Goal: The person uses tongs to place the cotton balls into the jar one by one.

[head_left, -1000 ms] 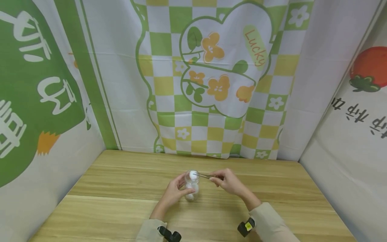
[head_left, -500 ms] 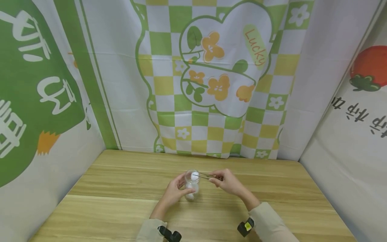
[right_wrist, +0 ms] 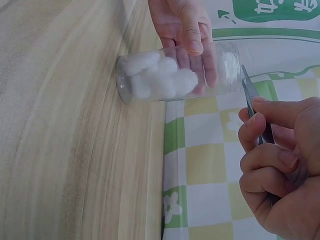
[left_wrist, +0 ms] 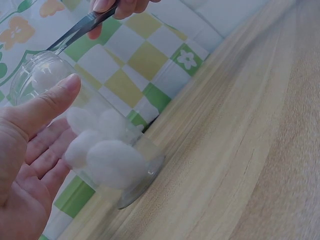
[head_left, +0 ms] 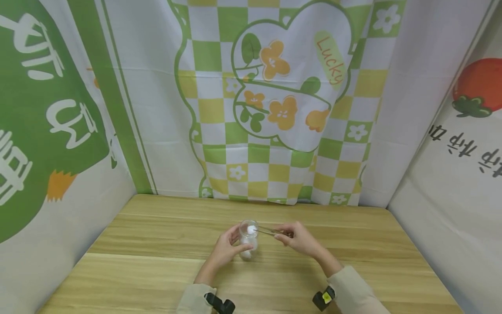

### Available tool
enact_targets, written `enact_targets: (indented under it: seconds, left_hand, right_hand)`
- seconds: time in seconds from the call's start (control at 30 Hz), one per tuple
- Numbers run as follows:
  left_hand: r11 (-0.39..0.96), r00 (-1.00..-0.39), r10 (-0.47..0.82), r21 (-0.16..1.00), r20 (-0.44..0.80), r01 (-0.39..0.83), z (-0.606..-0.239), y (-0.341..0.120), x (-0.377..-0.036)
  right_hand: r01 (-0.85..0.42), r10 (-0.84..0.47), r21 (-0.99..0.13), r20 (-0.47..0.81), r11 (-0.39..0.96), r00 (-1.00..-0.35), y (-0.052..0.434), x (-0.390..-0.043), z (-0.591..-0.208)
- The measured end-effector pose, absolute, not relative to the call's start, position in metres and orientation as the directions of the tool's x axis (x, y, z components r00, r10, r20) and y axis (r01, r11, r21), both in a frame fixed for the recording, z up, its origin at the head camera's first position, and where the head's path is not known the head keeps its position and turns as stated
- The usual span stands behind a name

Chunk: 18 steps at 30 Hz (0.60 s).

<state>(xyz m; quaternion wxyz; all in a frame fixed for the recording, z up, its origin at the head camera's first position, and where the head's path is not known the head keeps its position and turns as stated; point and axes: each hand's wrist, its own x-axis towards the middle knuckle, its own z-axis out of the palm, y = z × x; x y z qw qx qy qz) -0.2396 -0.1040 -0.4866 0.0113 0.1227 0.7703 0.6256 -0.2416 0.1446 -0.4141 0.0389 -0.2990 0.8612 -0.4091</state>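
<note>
A clear glass jar (head_left: 249, 242) stands upright on the table, with several white cotton balls (left_wrist: 117, 162) in its lower part. My left hand (head_left: 228, 248) holds the jar from the left, thumb across the near side and fingers behind. Another cotton ball (head_left: 252, 229) sits inside near the jar's mouth. Between thumb and fingers, my right hand (head_left: 299, 240) grips metal tweezers (right_wrist: 256, 97) from the right. Their tips reach the jar's rim and look slightly apart in the right wrist view. Whether they touch the upper cotton ball is unclear.
The jar is on a wood-grain table (head_left: 164, 226). A checked green and yellow cloth (head_left: 259, 174) hangs behind the table's back edge. Printed white cloth walls (head_left: 451, 209) rise on both sides.
The upper cotton ball has shifted from the jar's mouth slightly deeper inside. My right hand and the tweezers have drawn back a little to the right. My left hand stays in place.
</note>
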Motion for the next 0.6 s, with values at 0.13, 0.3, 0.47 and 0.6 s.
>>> enact_targets:
  seconds: [0.13,0.3,0.47,0.6]
  left_hand:
    - [0.184,-0.968,0.207,0.966,0.143,0.182,-0.4863,-0.1041,-0.2394]
    - [0.175,-0.967,0.211,0.968,0.141,0.179,-0.4854,-0.1043,-0.2393]
    - [0.179,-0.966,0.218,0.968,0.136,0.177,-0.4849,-0.1047,-0.2388]
    - [0.169,-0.964,0.228,0.970,0.135,0.176,-0.4849,-0.1051,-0.2389]
  right_hand:
    - [-0.487,-0.539,-0.727,0.191,0.484,-0.820,0.1496,-0.2389,-0.4153]
    - [-0.480,-0.529,-0.737,0.196,0.476,-0.826,0.1521,-0.2363,-0.4154]
    - [-0.449,-0.512,-0.754,0.175,0.480,-0.841,0.1521,-0.2354,-0.4161]
    - [-0.444,-0.506,-0.762,0.178,0.471,-0.844,0.1523,-0.2346,-0.4164]
